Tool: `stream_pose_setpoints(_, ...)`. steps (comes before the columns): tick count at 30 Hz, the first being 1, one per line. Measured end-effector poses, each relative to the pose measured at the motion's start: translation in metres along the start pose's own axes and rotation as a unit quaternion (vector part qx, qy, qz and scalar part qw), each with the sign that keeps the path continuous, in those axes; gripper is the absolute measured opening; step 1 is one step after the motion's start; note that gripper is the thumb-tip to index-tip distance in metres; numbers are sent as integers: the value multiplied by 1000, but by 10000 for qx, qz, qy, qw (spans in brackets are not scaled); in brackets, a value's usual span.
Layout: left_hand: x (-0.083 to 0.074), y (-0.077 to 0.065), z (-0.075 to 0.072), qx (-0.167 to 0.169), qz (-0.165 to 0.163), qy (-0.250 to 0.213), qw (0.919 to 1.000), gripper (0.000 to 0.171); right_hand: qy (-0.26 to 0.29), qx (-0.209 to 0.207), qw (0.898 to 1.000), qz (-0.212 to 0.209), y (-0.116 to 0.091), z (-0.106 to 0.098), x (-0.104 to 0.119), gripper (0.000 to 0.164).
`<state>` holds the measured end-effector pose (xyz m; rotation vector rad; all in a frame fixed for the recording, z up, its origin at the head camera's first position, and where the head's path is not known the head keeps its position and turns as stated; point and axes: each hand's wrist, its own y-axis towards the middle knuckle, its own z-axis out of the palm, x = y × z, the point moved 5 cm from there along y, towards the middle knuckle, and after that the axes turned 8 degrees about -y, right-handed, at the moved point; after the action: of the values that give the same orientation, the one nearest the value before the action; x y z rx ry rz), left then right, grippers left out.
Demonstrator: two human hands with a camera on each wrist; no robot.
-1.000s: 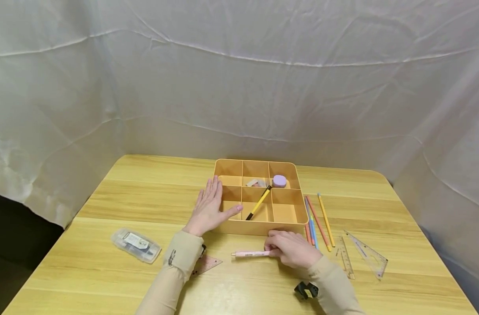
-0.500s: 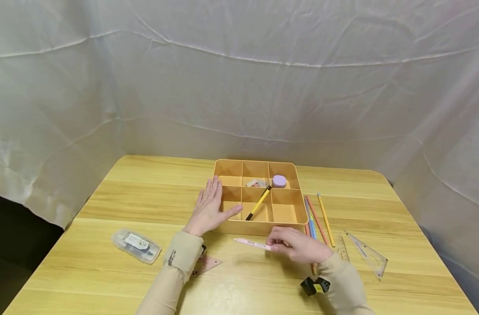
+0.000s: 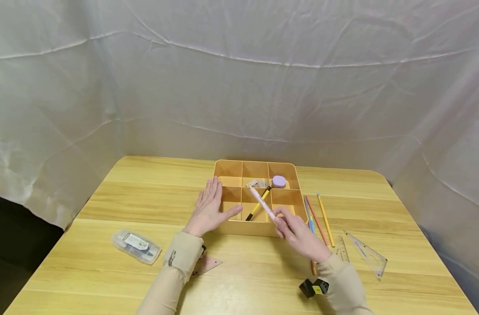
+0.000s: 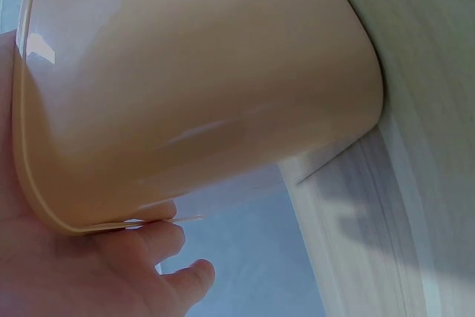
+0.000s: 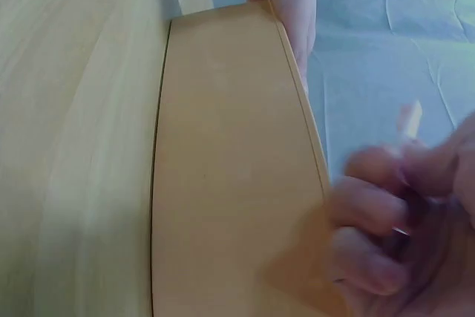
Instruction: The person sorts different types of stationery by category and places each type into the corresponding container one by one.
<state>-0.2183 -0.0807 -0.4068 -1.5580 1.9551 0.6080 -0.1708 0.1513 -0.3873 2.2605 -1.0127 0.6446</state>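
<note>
An orange organizer box [image 3: 245,226] with several compartments stands on the table. My left hand [image 3: 209,210] rests on its left rim, fingers straight, thumb over the front edge; in the left wrist view the hand [image 4: 96,269] lies along the box corner. With fingers and thumb my right hand [image 3: 298,234] pinches one end of a pink pen [image 3: 263,204], held slanted above the front middle compartment. Below it a yellow and black pen [image 3: 258,204] leans in that compartment. In the right wrist view the right hand [image 5: 393,213] is blurred beside the box's front wall.
Erasers [image 3: 253,183] and a lilac round-cornered item [image 3: 279,181] sit in back compartments. Right of the box lie colored pencils [image 3: 325,218], a clear ruler [image 3: 344,250] and a set square [image 3: 371,258]. A clear case [image 3: 136,246] and a pink set square [image 3: 206,264] lie left.
My right hand has lifted the pink pen off the table, tilted it, and carried it up and forward over the box. The left hand has stayed in place.
</note>
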Motion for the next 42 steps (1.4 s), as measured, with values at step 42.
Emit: stream_pose_setpoints(42,0,0,0,-48,-2,-63,10000,106,-1136,-1645,9763,828,35,-6,-7,9)
